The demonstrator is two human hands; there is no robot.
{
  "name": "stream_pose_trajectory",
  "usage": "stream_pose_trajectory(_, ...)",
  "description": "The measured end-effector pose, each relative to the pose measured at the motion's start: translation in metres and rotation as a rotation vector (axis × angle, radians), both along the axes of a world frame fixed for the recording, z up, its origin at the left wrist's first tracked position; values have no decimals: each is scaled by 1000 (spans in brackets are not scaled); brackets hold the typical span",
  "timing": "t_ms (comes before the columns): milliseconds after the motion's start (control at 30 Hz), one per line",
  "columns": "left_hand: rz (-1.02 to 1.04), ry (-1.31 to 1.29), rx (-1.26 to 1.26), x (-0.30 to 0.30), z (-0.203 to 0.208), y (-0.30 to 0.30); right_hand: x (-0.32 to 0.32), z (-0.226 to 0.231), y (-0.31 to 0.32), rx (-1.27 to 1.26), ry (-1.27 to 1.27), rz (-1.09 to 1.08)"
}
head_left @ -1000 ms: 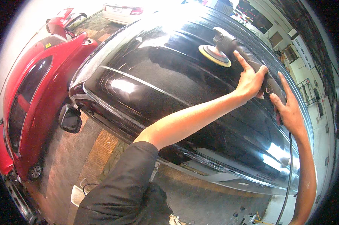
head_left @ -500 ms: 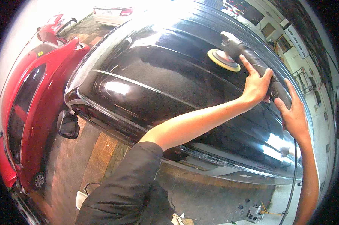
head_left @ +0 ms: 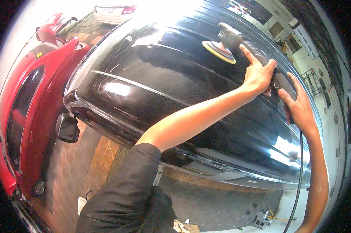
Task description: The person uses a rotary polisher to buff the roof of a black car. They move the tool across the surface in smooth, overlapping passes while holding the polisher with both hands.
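Observation:
A black car polisher (head_left: 243,40) with a round yellow-edged pad (head_left: 219,53) is over the glossy black roof of a vehicle (head_left: 163,77). The pad lies against the roof or just over it; which one, I cannot tell. My left hand (head_left: 258,74) is wrapped round the polisher's neck, its index finger stretched along the body. Behind it, my right hand (head_left: 299,106) grips the rear of the handle, with its fingers partly hidden underneath. From that end a black power cord (head_left: 299,178) hangs down beside my right forearm.
On the left stands a red car (head_left: 47,105), near the black vehicle's side mirror (head_left: 68,128). A white car (head_left: 114,13) is parked at the far left. Below the roof edge, the tiled floor (head_left: 218,202) carries a small metal-looking item (head_left: 260,219).
Both hands and the polisher have shifted a little left and farther away across the roof. The cord has moved left with them. My grip looks the same.

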State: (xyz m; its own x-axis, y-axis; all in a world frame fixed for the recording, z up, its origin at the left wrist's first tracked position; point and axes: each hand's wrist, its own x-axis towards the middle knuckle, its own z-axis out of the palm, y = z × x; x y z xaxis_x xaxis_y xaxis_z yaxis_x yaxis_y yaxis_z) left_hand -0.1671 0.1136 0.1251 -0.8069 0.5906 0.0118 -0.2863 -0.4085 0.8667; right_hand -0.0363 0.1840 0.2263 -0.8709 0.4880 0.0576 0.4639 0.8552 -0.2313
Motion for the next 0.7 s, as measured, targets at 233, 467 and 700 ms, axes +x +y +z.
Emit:
stream_pose_trajectory(233, 203, 60, -40, -28, -14, -7, -31, -21, 5, -104, 131, 204)
stream_pose_trajectory(467, 366, 143, -244, -34, -30, 9, -41, -36, 21, -144, 68, 171)
stream_pose_trajectory(700, 347, 86, -226, -41, -18, 13, -57, -30, 36, -119, 75, 223)
